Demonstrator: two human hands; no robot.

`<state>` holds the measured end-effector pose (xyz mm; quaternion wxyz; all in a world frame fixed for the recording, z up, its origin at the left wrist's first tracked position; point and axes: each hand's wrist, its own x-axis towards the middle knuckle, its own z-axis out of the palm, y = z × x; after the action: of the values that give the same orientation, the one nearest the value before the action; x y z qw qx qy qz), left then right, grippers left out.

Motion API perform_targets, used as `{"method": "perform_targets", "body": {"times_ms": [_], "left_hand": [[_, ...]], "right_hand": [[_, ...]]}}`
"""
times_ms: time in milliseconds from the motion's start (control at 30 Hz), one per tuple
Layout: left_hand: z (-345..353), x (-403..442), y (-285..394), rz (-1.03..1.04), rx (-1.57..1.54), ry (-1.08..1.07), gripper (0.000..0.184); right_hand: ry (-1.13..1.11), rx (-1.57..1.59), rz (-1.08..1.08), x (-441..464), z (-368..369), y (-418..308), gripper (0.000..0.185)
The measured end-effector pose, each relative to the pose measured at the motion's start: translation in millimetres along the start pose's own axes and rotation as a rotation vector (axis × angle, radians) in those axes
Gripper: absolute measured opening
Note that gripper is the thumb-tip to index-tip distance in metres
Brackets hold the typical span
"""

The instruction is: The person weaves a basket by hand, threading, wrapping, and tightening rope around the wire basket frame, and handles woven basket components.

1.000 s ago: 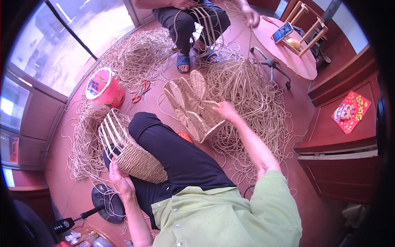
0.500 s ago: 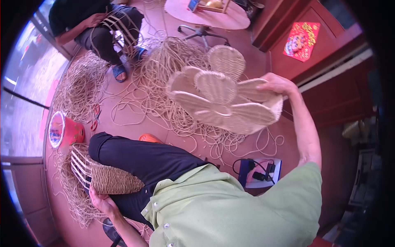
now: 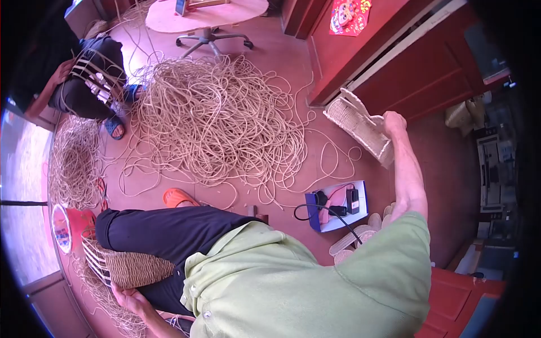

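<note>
The basket (image 3: 138, 268) lies tipped on the leg (image 3: 163, 231). The left hand (image 3: 131, 299) touches its rim, but I cannot tell how tightly; if the leg tilts, it might slide off. Near the box (image 3: 362, 197), a black wire (image 3: 295, 213) makes a loop (a sneaky one!) that the right arm could catch. The right hand (image 3: 394, 123) pinches the woven piece (image 3: 345, 115) by one end, so it could droop or snag the rope (image 3: 220, 118) beyond.
</note>
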<state>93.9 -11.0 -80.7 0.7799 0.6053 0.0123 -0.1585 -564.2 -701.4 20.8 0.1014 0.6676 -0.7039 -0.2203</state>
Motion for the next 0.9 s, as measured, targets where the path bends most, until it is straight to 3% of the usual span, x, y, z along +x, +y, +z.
{"method": "perform_targets", "body": {"times_ms": [233, 367, 433, 500, 533, 567, 600, 633, 667, 700, 733, 767, 800, 900], "left_hand": [[12.4, 0.5, 4.0, 0.067, 0.023, 0.098, 0.03], [3.5, -2.4, 6.1, 0.046, 0.043, 0.111, 0.035], [-4.0, -5.8, 2.3, 0.047, 0.049, 0.074, 0.037], [3.4, -9.4, 5.0, 0.064, 0.049, 0.095, 0.037], [2.2, -9.5, 5.0, 0.064, 0.052, 0.081, 0.035], [0.0, -11.0, 4.9, 0.062, 0.052, 0.086, 0.034], [11.7, -16.3, 6.2, 0.061, 0.053, 0.092, 0.033], [20.3, -19.8, 8.8, 0.06, 0.058, 0.098, 0.032], [23.3, -19.1, 9.7, 0.052, 0.058, 0.1, 0.031], [26.5, -20.0, 11.3, 0.045, 0.064, 0.099, 0.031], [30.6, -20.9, 11.4, 0.04, 0.064, 0.097, 0.031], [32.3, -20.4, 11.8, 0.033, 0.063, 0.095, 0.031], [28.7, -19.5, 11.7, 0.024, 0.053, 0.066, 0.031], [42.7, -30.4, 11.3, 0.058, 0.051, 0.104, 0.032]], "right_hand": [[0.081, 0.253, 0.174, 8.5, 90.3, 36.4, 0.033], [0.188, 0.143, 0.121, 14.5, 116.9, 84.2, 0.032], [0.108, -0.152, 0.182, 9.3, 124.9, 98.4, 0.037], [0.256, -0.309, 0.261, -10.2, 146.1, 83.2, 0.047], [0.175, -0.324, 0.307, -19.3, 149.3, 54.5, 0.054], [-0.03, -0.049, 0.218, -1.5, 155.6, 37.0, 0.061], [0.652, -0.211, -0.018, 51.1, 305.3, 32.2, 0.055], [0.76, 0.365, -0.069, 28.6, 236.0, -58.0, 0.048], [0.056, 0.109, -0.37, -14.4, 132.1, -114.0, 0.039], [0.413, 0.404, -0.584, -32.5, 142.9, -164.0, 0.041], [0.19, 0.383, -0.642, -27.1, 145.6, -222.7, 0.04], [0.142, 0.625, -0.749, -28.1, 164.9, -275.4, 0.043], [-0.009, 0.627, -0.846, -32.5, 151.2, -325.5, 0.044], [-0.154, 0.649, -0.953, -51.9, 88.4, -431.8, 0.051]]}}
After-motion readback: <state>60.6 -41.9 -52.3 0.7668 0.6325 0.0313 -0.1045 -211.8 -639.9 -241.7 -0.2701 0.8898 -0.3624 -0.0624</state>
